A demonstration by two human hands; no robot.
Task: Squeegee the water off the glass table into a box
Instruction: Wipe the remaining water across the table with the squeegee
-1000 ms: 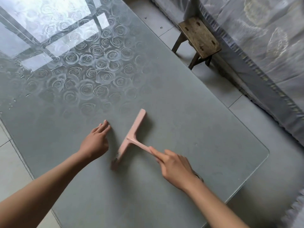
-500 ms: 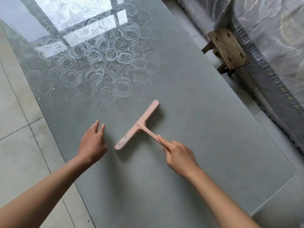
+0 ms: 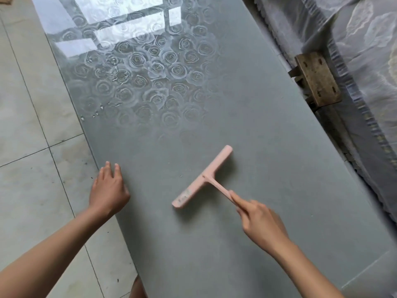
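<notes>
Plainly, the right hand (image 3: 261,222) holds the pink squeegee (image 3: 203,178) by the end of its thin handle. The index finger lies straight along the handle and the other fingers are curled round it. The hand is a little blurred, so the thumb cannot be made out. The squeegee's wide head lies slantwise on the glass table (image 3: 268,147), its nearer end pointing toward the left edge and its farther end toward the right edge. It sits in the near half of the table, roughly midway between the two long edges. A faint shadow lies close under the head, but whether the blade itself touches the glass I cannot tell.

The left hand (image 3: 108,190) is palm down at the left edge of the table, well apart from the squeegee. Its fingers are fairly straight and slightly spread, and it grips nothing.

Water droplets (image 3: 117,77) glint on the far left part of the glass, among a printed rose pattern (image 3: 171,69). More drops lie close to the left edge. Beyond them a bright window reflection (image 3: 120,31) lies across the far end.

A pale tiled floor (image 3: 32,168) lies left of the table. Past the right edge stands a worn wooden stool (image 3: 318,79), just beside a grey patterned fabric (image 3: 365,50).
</notes>
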